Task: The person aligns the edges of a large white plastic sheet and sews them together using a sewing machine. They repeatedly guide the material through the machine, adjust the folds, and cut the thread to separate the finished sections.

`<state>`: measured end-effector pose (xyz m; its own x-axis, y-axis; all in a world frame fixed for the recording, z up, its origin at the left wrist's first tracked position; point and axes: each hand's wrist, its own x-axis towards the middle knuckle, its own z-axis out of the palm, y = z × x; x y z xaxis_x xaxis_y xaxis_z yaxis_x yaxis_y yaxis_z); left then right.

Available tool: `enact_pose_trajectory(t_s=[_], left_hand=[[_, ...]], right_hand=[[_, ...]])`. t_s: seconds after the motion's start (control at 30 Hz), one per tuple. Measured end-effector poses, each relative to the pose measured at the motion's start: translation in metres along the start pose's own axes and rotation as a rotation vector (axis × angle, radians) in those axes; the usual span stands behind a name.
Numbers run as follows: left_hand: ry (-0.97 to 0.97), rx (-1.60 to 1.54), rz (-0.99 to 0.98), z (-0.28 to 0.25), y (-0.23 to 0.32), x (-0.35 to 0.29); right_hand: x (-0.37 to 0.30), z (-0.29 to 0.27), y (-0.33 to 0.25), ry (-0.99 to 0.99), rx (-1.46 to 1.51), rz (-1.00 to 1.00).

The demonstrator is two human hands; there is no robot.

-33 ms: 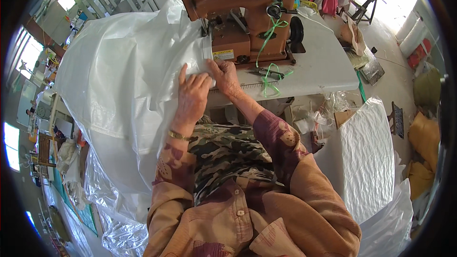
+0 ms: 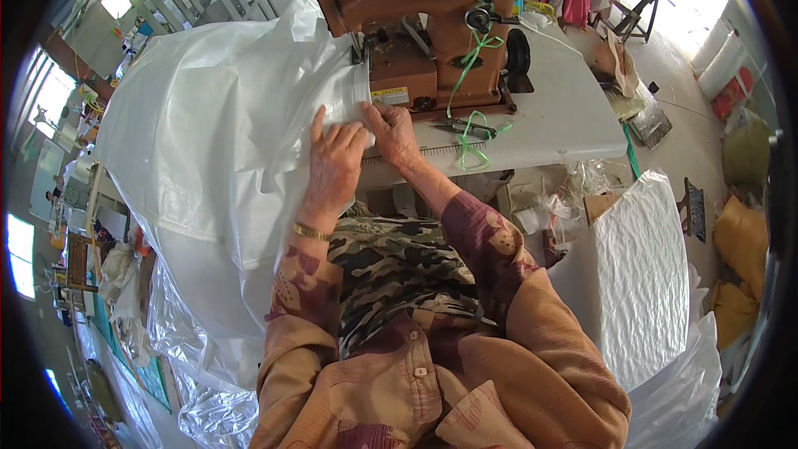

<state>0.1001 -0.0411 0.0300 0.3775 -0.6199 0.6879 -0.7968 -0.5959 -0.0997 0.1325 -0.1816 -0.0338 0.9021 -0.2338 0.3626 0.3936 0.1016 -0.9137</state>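
Observation:
A large, shiny white plastic sheet (image 2: 216, 133) hangs in folds to the left of a brown sewing machine (image 2: 407, 66). Its folded hem runs up toward the needle area, where the exact point of stitching is too small to make out. My left hand (image 2: 335, 158) lies over the sheet by the hem, its index finger lifted and the other fingers bent onto the edge; the thumb is hidden. Just right of it, my right hand (image 2: 394, 133) pinches the near end of the hem between thumb and fingers.
Small thread snips (image 2: 470, 128) with green string lie on the white machine table (image 2: 565, 137), near a printed ruler scale. A wrapped white block (image 2: 640, 274) stands at my right. Crumpled clear plastic (image 2: 212, 403) lies low at the left.
My left hand has shifted very slightly forward on the sheet. The right hand and the machine look the same.

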Motion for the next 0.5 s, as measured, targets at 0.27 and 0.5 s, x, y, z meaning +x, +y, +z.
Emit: enact_pose_trajectory(t_s=[0.27, 0.5], left_hand=[[0.079, 0.049, -0.045, 0.008, -0.019, 0.042], [0.157, -0.028, -0.095, 0.014, -0.023, 0.043]], right_hand=[[0.002, -0.019, -0.059, 0.134, -0.689, -0.383], [0.035, -0.035, -0.068, -0.110, -1.067, -0.968]])
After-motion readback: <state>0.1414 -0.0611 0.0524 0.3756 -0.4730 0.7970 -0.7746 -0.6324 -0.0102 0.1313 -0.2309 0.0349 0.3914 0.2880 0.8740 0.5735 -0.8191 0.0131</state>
